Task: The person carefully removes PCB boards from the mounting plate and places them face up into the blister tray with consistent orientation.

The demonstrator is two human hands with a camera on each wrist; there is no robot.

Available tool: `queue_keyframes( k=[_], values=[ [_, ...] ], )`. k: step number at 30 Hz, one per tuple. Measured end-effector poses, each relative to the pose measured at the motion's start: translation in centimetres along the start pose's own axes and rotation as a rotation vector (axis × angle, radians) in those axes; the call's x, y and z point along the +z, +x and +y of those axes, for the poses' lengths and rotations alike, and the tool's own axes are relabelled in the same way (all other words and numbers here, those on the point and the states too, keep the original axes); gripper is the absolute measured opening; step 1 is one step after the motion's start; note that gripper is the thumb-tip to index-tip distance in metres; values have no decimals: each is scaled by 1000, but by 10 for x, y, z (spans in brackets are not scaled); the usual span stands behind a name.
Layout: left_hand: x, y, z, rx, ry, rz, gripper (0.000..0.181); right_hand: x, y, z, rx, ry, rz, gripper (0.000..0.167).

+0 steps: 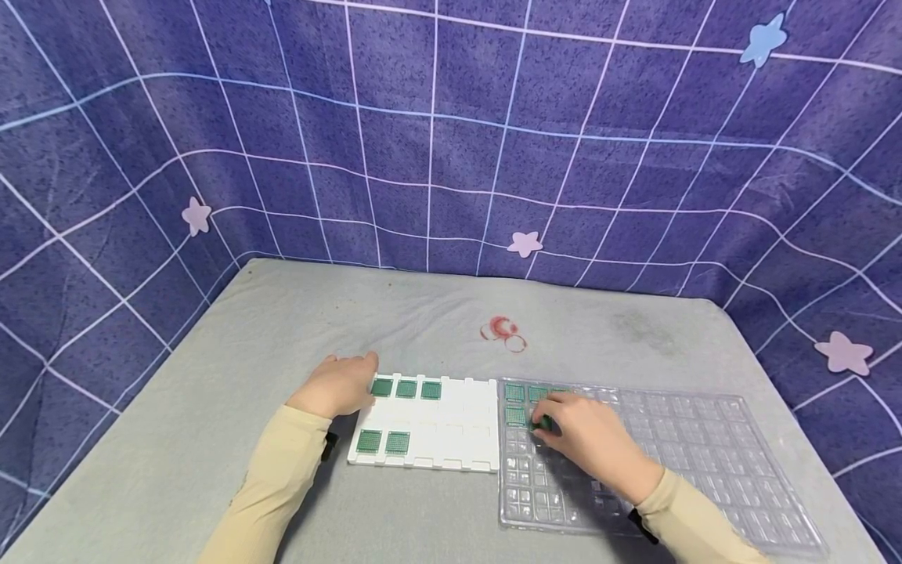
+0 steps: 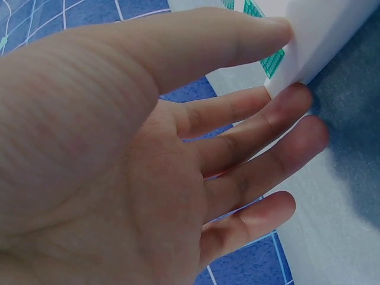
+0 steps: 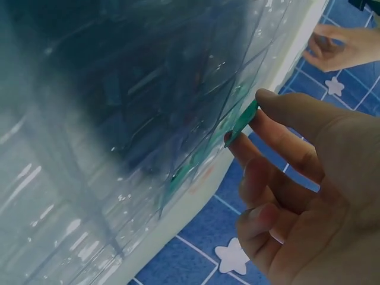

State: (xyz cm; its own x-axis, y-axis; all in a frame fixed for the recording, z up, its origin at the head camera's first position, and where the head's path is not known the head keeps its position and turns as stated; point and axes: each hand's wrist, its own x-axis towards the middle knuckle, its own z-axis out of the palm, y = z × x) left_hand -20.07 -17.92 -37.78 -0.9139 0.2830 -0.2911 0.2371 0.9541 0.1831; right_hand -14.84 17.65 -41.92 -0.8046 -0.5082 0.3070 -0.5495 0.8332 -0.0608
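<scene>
Beyond clear tray [image 1: 705, 450], red marks [image 1: 499, 326]; right hand [image 1: 588, 439] pinching green board [image 3: 243, 123], left hand [image 1: 340, 385] loosely spread.

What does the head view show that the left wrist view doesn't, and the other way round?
Only the head view shows the clear plastic tray, the right hand pinching a green board over it, and the red marks. Only the left wrist view shows the left hand from its palm side. Both show that hand's thumb at the white tray, some green boards in the white tray, the grey tabletop and the grid-patterned cloth.
</scene>
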Motion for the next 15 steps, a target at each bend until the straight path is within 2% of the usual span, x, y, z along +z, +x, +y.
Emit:
queue_keyframes(
  k=[10, 15],
  values=[
    [-1, 0, 0, 2, 0, 1, 68, 0, 0, 5, -10, -4, -26, 19],
    [0, 0, 0, 1, 1, -1, 68, 1, 0, 5, -21, -9, -14, 18]
  ],
)
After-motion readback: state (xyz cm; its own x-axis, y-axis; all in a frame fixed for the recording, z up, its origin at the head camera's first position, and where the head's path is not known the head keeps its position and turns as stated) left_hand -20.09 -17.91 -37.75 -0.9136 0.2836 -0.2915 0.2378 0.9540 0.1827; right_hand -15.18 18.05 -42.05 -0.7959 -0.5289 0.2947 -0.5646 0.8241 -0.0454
